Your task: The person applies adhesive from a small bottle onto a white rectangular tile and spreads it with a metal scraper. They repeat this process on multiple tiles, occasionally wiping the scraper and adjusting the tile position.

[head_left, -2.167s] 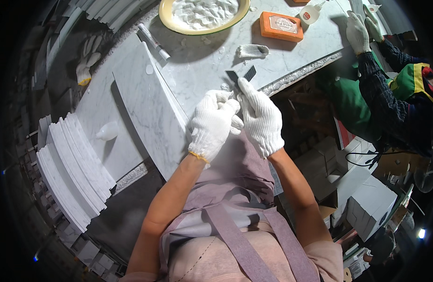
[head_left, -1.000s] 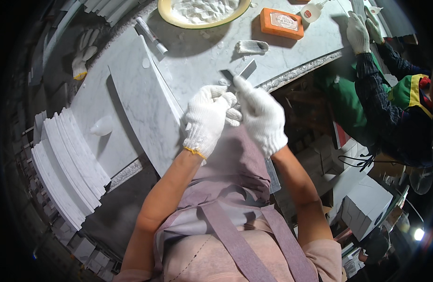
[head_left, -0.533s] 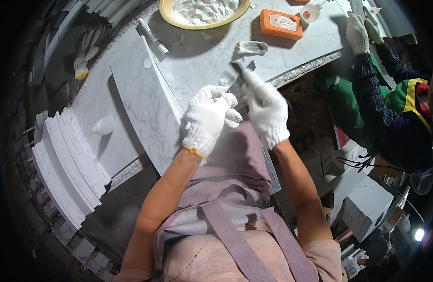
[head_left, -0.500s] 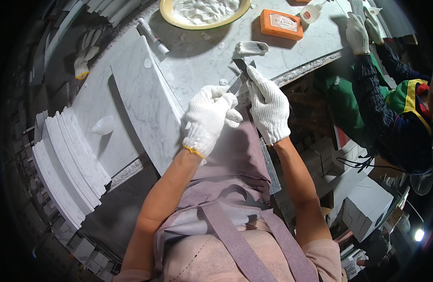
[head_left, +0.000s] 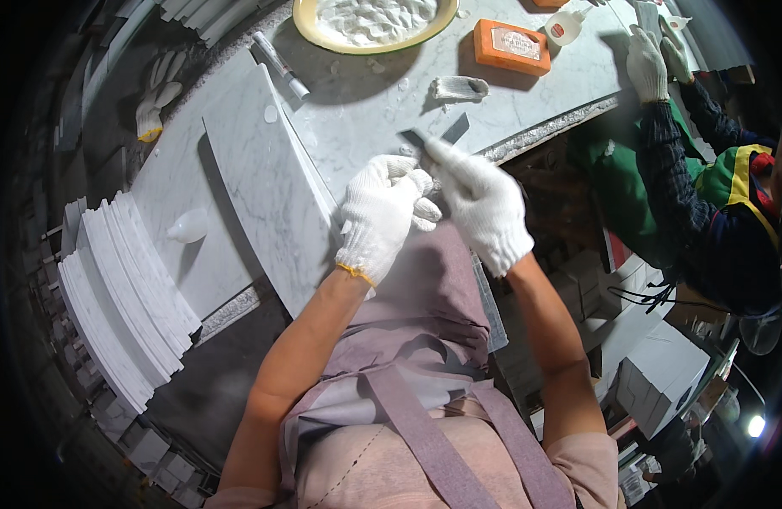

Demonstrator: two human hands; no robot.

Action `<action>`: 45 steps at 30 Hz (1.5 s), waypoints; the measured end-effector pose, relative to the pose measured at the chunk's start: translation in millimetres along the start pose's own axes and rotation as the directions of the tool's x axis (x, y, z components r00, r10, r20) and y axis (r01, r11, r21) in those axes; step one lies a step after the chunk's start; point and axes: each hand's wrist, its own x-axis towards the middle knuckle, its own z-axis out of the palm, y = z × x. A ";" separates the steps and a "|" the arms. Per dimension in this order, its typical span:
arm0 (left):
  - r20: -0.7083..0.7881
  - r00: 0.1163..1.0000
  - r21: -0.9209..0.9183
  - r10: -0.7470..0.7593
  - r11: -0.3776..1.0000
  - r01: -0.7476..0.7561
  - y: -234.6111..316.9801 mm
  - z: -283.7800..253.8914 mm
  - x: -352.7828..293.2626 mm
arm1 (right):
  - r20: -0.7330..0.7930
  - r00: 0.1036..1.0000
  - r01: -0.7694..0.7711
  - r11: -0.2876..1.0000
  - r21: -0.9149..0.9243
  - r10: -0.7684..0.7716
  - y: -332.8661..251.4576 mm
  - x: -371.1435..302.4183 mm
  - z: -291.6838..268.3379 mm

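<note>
My left hand (head_left: 381,208), in a white knit glove with a yellow cuff edge, is closed on a flat grey blade (head_left: 456,128) that points up and to the right. My right hand (head_left: 480,204), gloved in white too, is closed on a dark flat blade (head_left: 413,137) pointing up and to the left. The two blades cross just above my fingers, which hide their held ends. Beyond them on the marble table (head_left: 357,119) lies a crumpled white roll (head_left: 460,88). A yellow-rimmed basin (head_left: 310,36) of white paste stands farther off.
A marble slab (head_left: 259,178) lies left of my hands, beside a small white bottle (head_left: 187,226) and stacked moulding (head_left: 124,297). A marker-like tube (head_left: 281,68), an orange box (head_left: 511,49) and another bottle (head_left: 564,27) are on the table. At right, a gloved co-worker (head_left: 692,187) works.
My right hand has swung its dark blade leftward across the other blade, with its wrist tilting. The left hand has barely moved, and its blade now shows on the right.
</note>
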 end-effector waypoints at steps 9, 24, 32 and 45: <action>0.014 1.000 0.014 0.000 1.000 0.000 -1.3 -1.0 1.5 | -0.013 0.999 -0.045 0.986 -0.161 0.043 -8.1 -6.5 -10.5; 0.007 1.000 -0.008 0.023 1.000 -0.022 -2.7 -1.4 3.0 | 0.004 0.999 -0.053 0.998 -0.046 0.053 2.7 -13.1 -10.3; 0.013 1.000 -0.037 0.027 0.999 -0.026 -3.2 -3.4 5.3 | -0.031 0.999 0.011 0.994 -0.107 -0.014 -2.0 -12.6 -8.8; 0.033 0.999 -0.028 0.030 0.999 -0.029 -4.4 -2.9 6.1 | -0.159 0.984 0.028 0.942 -0.336 -0.086 -10.8 6.8 -23.1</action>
